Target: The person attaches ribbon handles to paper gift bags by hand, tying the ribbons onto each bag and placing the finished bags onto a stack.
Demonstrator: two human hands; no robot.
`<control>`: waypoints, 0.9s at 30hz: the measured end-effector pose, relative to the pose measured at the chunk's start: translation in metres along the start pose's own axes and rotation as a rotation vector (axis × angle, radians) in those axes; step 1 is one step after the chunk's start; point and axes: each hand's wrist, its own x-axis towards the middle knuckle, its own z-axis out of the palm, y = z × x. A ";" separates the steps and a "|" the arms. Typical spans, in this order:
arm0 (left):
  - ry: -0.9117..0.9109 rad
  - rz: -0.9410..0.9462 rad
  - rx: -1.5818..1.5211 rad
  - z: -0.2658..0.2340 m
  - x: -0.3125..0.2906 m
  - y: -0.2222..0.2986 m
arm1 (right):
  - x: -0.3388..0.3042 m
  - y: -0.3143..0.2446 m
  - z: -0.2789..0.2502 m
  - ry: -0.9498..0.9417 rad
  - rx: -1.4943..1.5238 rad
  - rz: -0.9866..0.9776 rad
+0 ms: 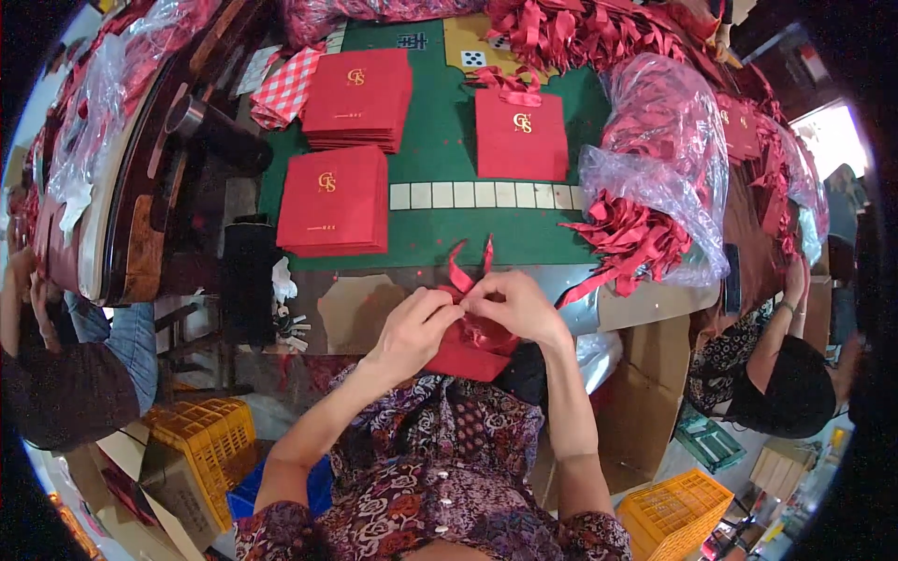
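Observation:
At the table's near edge, my left hand and my right hand meet over a red paper gift bag. Both hands pinch a red ribbon at the bag's top, and two ribbon ends stick up beyond my fingers. How the ribbon passes through the bag is hidden by my hands. Straight ahead on the green table lies a bag with ribbon handles. To its left are two stacks of flat red bags, a nearer one and a farther one.
A clear plastic sack spilling red ribbons lies on the table's right. A dark tumbler lies at the left, near a red checked cloth. Yellow crates stand on the floor. Other people sit left and right.

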 end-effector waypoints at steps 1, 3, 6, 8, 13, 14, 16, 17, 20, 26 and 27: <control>-0.001 0.001 0.001 -0.001 0.000 0.000 | 0.001 0.000 0.000 0.001 0.033 -0.026; -0.019 -0.025 -0.007 -0.002 0.001 0.000 | 0.004 0.000 0.003 0.004 0.066 -0.052; -0.009 -0.034 -0.016 -0.003 0.006 -0.002 | 0.006 -0.004 0.010 0.106 0.081 0.068; -0.034 -0.055 -0.013 -0.004 0.007 0.000 | 0.012 -0.005 0.016 0.292 0.101 0.038; -0.065 -0.193 -0.041 0.001 0.005 -0.006 | 0.016 -0.012 0.001 0.489 0.030 0.049; -0.050 -0.240 -0.063 0.000 0.006 -0.009 | 0.014 -0.010 -0.001 0.510 0.019 0.014; -0.055 -0.377 -0.140 -0.006 0.007 -0.008 | 0.006 -0.004 -0.005 0.569 0.095 -0.055; -0.032 -0.425 -0.147 -0.007 0.007 -0.008 | 0.001 0.001 -0.009 0.577 0.056 -0.017; 0.016 -0.426 -0.108 -0.008 0.015 -0.015 | -0.007 0.014 -0.012 0.646 0.019 0.000; 0.037 -0.433 -0.003 0.008 0.039 -0.011 | -0.002 0.011 -0.011 0.647 -0.327 0.180; 0.016 -0.444 0.024 0.010 0.042 -0.010 | 0.000 0.017 -0.007 0.670 -0.417 0.176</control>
